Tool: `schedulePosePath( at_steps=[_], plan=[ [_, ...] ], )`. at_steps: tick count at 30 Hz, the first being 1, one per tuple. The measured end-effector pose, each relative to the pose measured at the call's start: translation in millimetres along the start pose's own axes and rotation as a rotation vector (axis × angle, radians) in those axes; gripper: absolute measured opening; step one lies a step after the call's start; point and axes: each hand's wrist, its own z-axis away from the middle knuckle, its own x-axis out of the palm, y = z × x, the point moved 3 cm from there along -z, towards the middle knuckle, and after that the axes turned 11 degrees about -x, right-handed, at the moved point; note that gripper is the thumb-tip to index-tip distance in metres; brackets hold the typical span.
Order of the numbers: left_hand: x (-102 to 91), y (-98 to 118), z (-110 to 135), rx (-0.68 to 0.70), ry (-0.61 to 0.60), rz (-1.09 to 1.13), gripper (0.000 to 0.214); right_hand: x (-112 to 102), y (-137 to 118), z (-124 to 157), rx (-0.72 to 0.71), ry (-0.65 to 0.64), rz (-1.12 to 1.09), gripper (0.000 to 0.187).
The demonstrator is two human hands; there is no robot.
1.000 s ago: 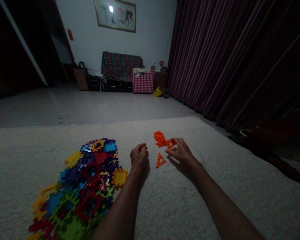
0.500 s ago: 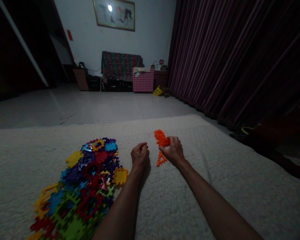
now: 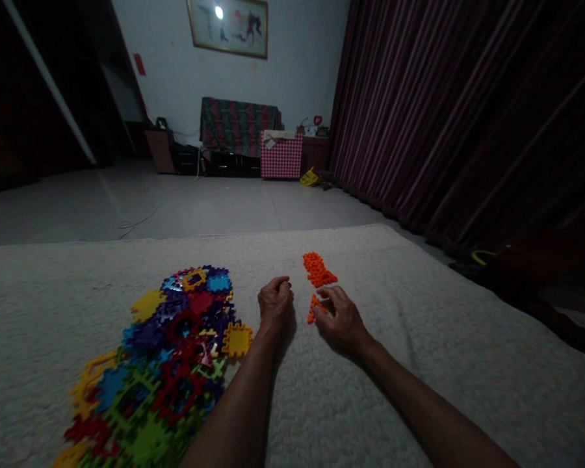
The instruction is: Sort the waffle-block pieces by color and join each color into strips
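My right hand (image 3: 342, 320) is at a small orange triangular interlocking piece (image 3: 312, 308) on the pale quilted cover. Its thumb and fingers close about the piece's right side and hide part of it. Just beyond lies a cluster of orange interlocking pieces (image 3: 316, 268), several of them close together, apart from that hand. My left hand (image 3: 275, 300) rests as a loose fist on the cover, left of the orange pieces. Its fingers are curled in, and whatever they may hold is hidden.
A heap of mixed coloured interlocking pieces (image 3: 175, 351) spreads to the left of my left forearm. At its right edge lies a yellow square piece (image 3: 238, 340). The quilted cover (image 3: 419, 364) ends at a tiled floor (image 3: 234, 207). Dark purple curtains (image 3: 394, 97) hang at right.
My right hand has left the orange cluster and come nearer to me, to the triangular piece. The left fist stays in place. The view has shifted slightly.
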Motion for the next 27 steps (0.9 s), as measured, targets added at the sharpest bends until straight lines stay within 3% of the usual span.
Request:
schedulePosePath(
  at_steps=[3, 6, 12, 22, 24, 27],
  plan=[
    [-0.6, 4, 4, -0.006, -0.003, 0.02, 0.032, 3, -9, 7, -0.059, -0.11, 0.048, 0.047],
    [-1.1, 8, 8, -0.015, -0.022, 0.046, 0.033, 7, -13, 8, -0.035, -0.155, 0.151, 0.055],
    [-1.7, 10, 10, 0.013, -0.021, 0.018, 0.034, 14, -19, 5, -0.106, -0.194, 0.194, 0.027],
    [-0.9, 9, 10, 0.012, -0.009, 0.001, 0.034, -7, -9, -2, -0.29, -0.305, 0.07, 0.02],
    [-0.7, 9, 10, 0.007, -0.009, -0.001, 0.033, -12, -5, -4, -0.292, -0.28, 0.106, 0.025],
    [-0.8, 6, 7, 0.007, -0.009, -0.016, 0.033, -17, 4, -5, -0.209, -0.14, 0.14, 0.039]
  ],
)
